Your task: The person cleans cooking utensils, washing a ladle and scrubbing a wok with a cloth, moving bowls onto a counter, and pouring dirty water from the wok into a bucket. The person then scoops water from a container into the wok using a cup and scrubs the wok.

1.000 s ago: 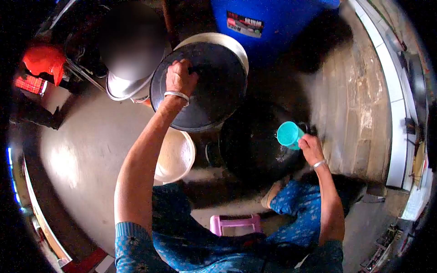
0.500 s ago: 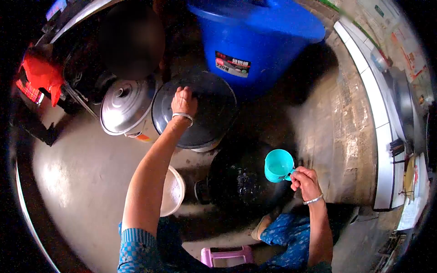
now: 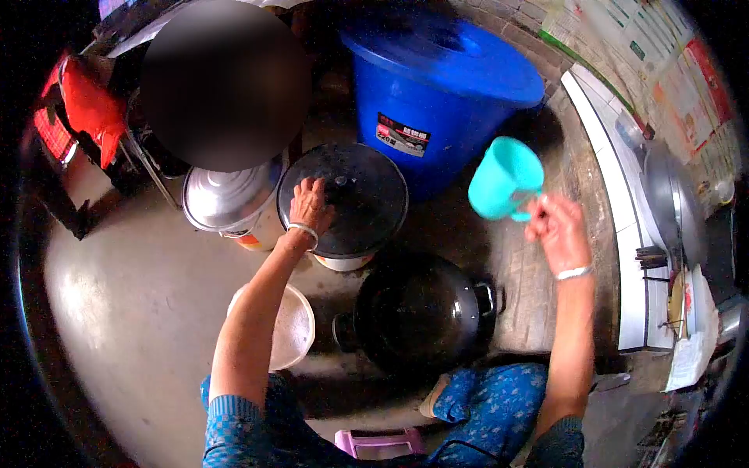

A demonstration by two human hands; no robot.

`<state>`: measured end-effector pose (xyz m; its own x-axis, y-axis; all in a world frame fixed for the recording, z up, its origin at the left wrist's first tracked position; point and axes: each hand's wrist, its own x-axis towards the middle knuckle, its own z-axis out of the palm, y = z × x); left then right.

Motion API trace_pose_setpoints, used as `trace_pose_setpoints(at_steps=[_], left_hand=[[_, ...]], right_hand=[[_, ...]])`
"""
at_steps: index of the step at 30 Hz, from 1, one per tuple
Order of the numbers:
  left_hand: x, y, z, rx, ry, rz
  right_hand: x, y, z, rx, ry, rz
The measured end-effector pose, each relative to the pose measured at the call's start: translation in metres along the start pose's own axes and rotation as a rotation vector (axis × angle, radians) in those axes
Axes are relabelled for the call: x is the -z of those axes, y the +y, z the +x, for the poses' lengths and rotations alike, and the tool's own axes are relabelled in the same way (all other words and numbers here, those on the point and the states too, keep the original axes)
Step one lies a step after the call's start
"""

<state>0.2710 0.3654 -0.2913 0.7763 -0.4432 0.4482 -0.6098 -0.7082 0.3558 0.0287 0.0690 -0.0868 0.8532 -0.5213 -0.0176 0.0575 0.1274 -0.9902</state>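
Note:
My left hand (image 3: 310,205) rests with its fingers spread on the left side of a round black lid (image 3: 367,214), beside the lid's knob (image 3: 341,181). Under that lid stands a pale bucket (image 3: 343,264), mostly hidden. By its handle, my right hand (image 3: 558,228) holds a turquoise cup (image 3: 507,175), raised to the right and slightly blurred. Below and between my hands is a wide black pot (image 3: 421,316) with a handle on either side. Its dark inside makes the contents hard to make out.
A large blue lidded bin (image 3: 452,93) stands behind the black lid. To the left is a silver-lidded pot (image 3: 230,199). A pale tub (image 3: 294,331) lies partly under my left forearm. A pink stool (image 3: 380,443) is near my feet. White tiles (image 3: 624,210) edge the right side.
My right hand has lifted the turquoise cup up and away from the black pot. My left hand has moved off the lid's knob and its fingers have spread. The camera view has shifted a little.

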Motion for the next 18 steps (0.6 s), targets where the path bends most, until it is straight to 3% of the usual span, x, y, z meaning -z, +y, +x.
trace_pose_setpoints(at_steps=[2,3,6,9,15,18], left_hand=[[0.016,0.004,-0.015,0.002,-0.001,-0.103],[0.028,0.006,-0.027,0.001,0.002,-0.105],[0.042,0.005,-0.062,-0.108,0.008,-0.245],[0.030,-0.011,-0.075,0.166,-0.101,-0.503],[0.032,-0.017,-0.076,0.217,-0.053,-0.576],[0.035,-0.020,-0.070,0.277,0.028,-0.650]], right_hand=[[-0.009,-0.027,0.022,0.030,0.054,0.012],[-0.011,-0.043,0.049,0.145,-0.029,-0.023],[-0.014,-0.060,0.110,0.139,-0.047,0.063],[-0.031,-0.066,0.161,0.125,0.042,0.114],[-0.056,-0.045,0.238,0.128,0.276,0.156],[-0.067,-0.046,0.246,0.138,0.231,0.093]])
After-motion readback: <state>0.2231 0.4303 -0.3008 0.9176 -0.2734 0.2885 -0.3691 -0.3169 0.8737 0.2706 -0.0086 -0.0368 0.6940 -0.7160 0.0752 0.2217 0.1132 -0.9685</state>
